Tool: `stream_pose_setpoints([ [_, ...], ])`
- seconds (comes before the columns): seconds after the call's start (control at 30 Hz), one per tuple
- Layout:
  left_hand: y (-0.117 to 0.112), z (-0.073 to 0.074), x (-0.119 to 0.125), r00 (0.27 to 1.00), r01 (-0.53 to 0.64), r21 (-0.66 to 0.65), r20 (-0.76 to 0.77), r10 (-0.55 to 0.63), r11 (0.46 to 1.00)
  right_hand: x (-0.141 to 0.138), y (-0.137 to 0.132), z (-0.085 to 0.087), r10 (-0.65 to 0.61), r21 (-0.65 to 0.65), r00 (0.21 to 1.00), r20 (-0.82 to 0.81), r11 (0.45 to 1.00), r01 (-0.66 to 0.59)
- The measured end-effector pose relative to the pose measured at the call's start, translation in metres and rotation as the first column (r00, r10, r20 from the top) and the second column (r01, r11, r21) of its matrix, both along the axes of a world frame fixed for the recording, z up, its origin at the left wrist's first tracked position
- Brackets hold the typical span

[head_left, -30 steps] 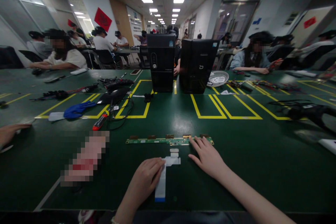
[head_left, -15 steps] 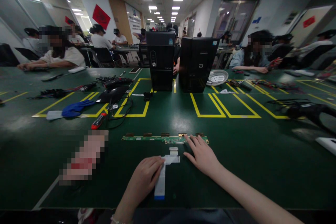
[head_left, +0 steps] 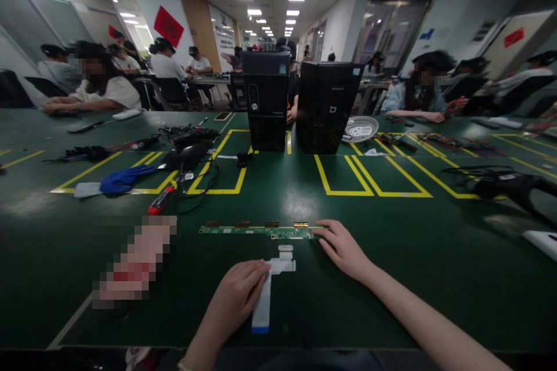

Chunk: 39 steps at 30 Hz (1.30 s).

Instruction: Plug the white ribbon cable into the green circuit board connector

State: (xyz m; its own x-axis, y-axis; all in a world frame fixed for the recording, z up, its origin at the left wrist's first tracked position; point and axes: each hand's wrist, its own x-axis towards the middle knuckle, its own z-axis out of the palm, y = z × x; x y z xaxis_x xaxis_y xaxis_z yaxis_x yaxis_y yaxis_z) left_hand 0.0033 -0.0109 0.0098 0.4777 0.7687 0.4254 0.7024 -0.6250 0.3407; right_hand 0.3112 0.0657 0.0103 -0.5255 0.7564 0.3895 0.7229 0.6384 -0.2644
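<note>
A long, thin green circuit board (head_left: pixel 256 231) with several brownish-gold tabs along its far edge lies across the dark green table. My right hand (head_left: pixel 343 249) is closed around the board's right end, which its fingers hide. Nearer to me rests a white flat ribbon cable (head_left: pixel 261 304), bent at a corner, with a blue end and a small connector on its upper part. My left hand (head_left: pixel 239 290) has its fingers together and pinches the cable at the bend; the thumb is partly hidden.
Two black computer towers (head_left: pixel 267 101) stand at the back middle. On the left lie a red-and-black screwdriver (head_left: pixel 162 200), a blue glove (head_left: pixel 126 178) and black cables (head_left: pixel 187 134). A white round grille (head_left: pixel 360 129) sits right of the towers. People work across the table.
My right hand has slid from the tabs to the board's right end, and its spread fingers have closed around it. My left hand stays on the cable. The view has shifted slightly.
</note>
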Motion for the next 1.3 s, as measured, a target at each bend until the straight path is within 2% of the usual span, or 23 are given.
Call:
stream_pose_setpoints([
  [0.1,0.0,0.0,0.0,1.0,0.009,0.009,-0.014,-0.009,1.0,-0.001,-0.004,0.002,0.059,-0.058,0.996,0.066,0.997,-0.055],
  [0.3,-0.001,0.004,0.003,0.997,0.027,0.02,-0.075,-0.025,0.999,0.003,-0.003,0.0,0.099,-0.094,0.981,0.168,0.992,-0.084],
  [0.5,-0.002,0.012,0.028,0.993,0.059,-0.013,-0.097,-0.06,0.998,0.004,-0.002,-0.002,0.11,-0.118,0.98,0.163,0.989,-0.091],
  [0.8,0.006,-0.005,0.054,0.983,-0.055,-0.024,-0.177,0.05,0.998,0.003,-0.002,-0.001,0.107,-0.145,0.984,0.146,0.986,-0.085],
  [1.03,0.005,-0.003,0.071,0.983,-0.033,-0.081,-0.184,0.018,0.996,0.003,0.002,0.0,0.121,-0.129,0.984,0.129,0.986,-0.104],
  [1.3,0.01,-0.006,0.082,0.973,-0.028,-0.069,-0.23,0.012,0.997,0.004,0.002,-0.001,0.129,-0.14,0.983,0.133,0.984,-0.11],
])
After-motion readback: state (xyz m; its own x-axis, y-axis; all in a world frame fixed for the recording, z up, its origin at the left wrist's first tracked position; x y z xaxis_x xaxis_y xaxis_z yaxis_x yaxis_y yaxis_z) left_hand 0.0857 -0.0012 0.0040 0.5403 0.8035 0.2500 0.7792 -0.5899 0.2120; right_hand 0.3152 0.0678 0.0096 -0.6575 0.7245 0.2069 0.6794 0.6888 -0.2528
